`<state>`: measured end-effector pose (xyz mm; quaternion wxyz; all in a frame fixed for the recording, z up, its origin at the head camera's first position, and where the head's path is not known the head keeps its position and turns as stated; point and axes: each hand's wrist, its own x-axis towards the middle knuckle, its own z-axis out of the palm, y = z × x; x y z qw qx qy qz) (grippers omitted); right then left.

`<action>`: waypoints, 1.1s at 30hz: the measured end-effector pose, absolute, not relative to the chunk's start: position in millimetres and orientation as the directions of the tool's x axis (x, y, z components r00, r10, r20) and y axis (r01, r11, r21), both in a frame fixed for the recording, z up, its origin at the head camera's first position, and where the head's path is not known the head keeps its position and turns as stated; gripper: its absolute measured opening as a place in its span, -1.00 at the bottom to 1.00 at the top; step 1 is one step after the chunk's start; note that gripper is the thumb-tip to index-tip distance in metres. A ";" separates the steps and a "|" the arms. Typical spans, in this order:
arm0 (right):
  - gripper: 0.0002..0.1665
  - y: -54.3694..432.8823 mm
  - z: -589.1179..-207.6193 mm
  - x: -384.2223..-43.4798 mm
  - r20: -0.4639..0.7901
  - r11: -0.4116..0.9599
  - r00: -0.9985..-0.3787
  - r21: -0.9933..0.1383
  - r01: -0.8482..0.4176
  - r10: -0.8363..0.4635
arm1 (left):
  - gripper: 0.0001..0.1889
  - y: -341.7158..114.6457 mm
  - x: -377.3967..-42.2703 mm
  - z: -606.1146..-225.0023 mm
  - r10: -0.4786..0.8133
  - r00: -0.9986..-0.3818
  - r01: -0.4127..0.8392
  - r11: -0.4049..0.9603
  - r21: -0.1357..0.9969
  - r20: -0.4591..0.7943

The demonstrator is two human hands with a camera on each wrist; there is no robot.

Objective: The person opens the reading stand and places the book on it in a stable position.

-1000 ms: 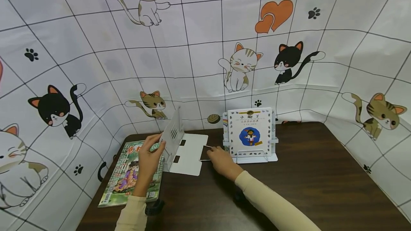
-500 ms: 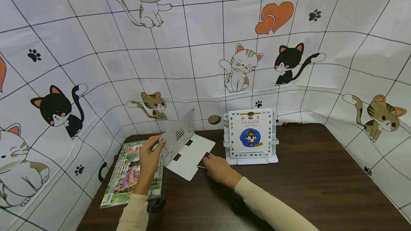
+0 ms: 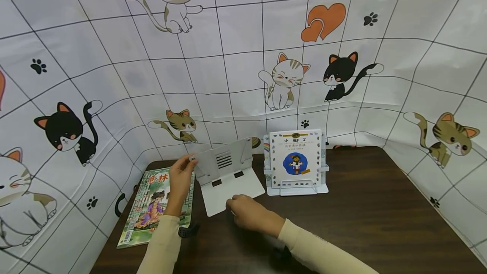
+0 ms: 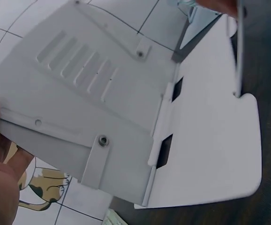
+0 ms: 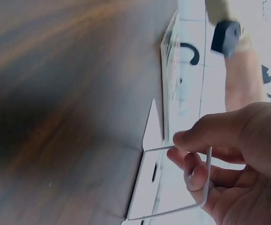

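A white metal book stand [image 3: 233,191] stands part-unfolded on the table, its slotted back plate [image 4: 126,89] tilted up from the flat base [image 4: 210,140]. My left hand [image 3: 180,183] pinches the upper left corner of that plate, thumb on the near face and fingers behind. At the base's front edge, my right hand [image 3: 253,215] holds the thin wire holder [image 5: 165,212], thumb and fingers curled about it in the right wrist view. The wire stands up from the base there. In the head view the right hand hides most of it.
To the right, a second white stand [image 3: 322,188] bears an upright picture book [image 3: 275,155]. A magazine [image 3: 144,210] lies flat at the left, beside the left forearm. Behind the dark table [image 3: 361,206] hangs a cat-print cloth [image 3: 236,33].
The book stand has turned so its back plate and base face me more. My right hand has come nearer and leftward with the wire holder; the left hand keeps its grip on the corner.
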<state>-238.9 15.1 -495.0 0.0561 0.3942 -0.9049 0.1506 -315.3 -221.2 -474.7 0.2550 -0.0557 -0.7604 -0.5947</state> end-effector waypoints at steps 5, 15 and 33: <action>-0.83 9.4 -487.0 -233.1 0.233 0.605 -0.648 -0.233 -0.761 -0.726 | -0.78 -219.6 -330.4 -475.5 -0.198 -0.878 0.389 0.234 0.891 0.435; -0.86 9.0 -484.3 -237.6 0.267 0.542 -0.632 -0.343 -0.768 -0.727 | -0.76 -212.1 -343.3 -475.3 -0.154 -0.904 0.384 0.118 0.916 0.399; -0.84 49.1 -505.5 -281.2 0.279 0.486 -0.830 -0.703 -0.519 -0.483 | -0.76 -213.1 -340.2 -475.1 -0.164 -0.902 0.384 0.117 0.916 0.399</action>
